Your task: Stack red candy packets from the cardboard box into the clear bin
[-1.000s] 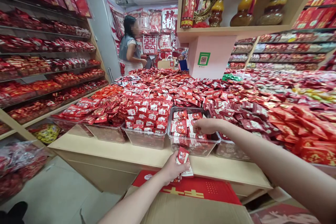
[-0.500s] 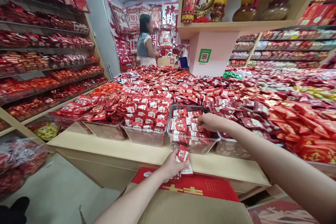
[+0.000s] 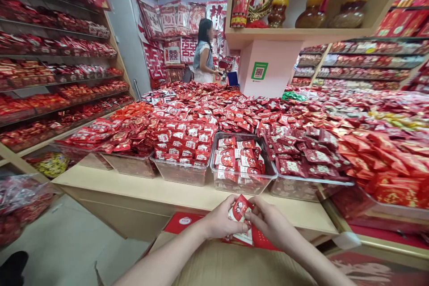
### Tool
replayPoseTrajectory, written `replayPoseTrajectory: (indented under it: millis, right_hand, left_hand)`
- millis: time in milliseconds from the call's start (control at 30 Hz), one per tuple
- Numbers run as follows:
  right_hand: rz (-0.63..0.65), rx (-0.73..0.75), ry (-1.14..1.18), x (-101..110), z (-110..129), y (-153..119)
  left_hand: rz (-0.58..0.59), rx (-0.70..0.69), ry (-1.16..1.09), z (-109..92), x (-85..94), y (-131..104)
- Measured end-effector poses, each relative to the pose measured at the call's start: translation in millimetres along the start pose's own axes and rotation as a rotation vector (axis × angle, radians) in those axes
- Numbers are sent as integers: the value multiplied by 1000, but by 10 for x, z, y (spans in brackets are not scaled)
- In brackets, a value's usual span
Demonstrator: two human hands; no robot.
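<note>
Red and white packets [image 3: 240, 210] are between my two hands, in front of the counter edge. My left hand [image 3: 219, 219] is wrapped round them from the left, thumb across the front. My right hand [image 3: 268, 220] pinches the packets at their right side with thumb and fingers. Just beyond my hands stands a clear plastic bin [image 3: 246, 182] with rows of similar red and white packets [image 3: 248, 158]. How many packets I hold cannot be made out.
More bins [image 3: 182, 174] of red packets line the wooden counter [image 3: 134, 190]. Below my hands is a cardboard box [image 3: 214, 263] with a red printed sheet. A shelf [image 3: 301, 33] overhangs at upper right. A person [image 3: 203, 53] stands beyond the counter; stocked racks [image 3: 56, 85] rise at left.
My right hand has left the clear bin and come back to the packets beside my left hand. The person at the back has moved a little to the right.
</note>
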State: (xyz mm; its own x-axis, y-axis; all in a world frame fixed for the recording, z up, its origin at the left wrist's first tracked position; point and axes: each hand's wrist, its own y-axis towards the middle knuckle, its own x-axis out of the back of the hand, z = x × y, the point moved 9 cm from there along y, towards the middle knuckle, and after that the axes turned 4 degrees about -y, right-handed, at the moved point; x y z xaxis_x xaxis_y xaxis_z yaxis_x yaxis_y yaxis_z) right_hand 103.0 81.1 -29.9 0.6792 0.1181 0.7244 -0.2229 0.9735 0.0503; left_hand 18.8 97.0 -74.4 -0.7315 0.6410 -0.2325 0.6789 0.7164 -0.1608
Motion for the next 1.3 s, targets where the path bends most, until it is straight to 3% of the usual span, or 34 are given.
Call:
replayPoseTrajectory:
  millis: [200, 333, 500, 700, 967, 1100, 1300]
  right_hand:
    - [-65, -113, 489, -142, -330, -9]
    - [-93, -179, 645, -140, -459, -10]
    - [-69, -180, 705, -196, -465, 3]
    - [-182, -238, 731, -66, -536, -30]
    - [-152, -247, 803, -61, -550, -26]
    - [-177, -187, 612, 17, -464, -69]
    - [-471, 147, -407, 860, 159, -41]
  left_hand:
    - [-39, 81, -24, 126, 48, 47]
    - [-110, 82, -3, 129, 140, 94]
    - [-69, -2, -34, 15, 75, 99]
    - [-52, 11, 61, -58, 63, 78]
    - [-117, -44, 144, -33, 158, 124]
    - [-95, -84, 181, -79, 146, 124]
    - [-107, -61, 312, -3, 241, 140]
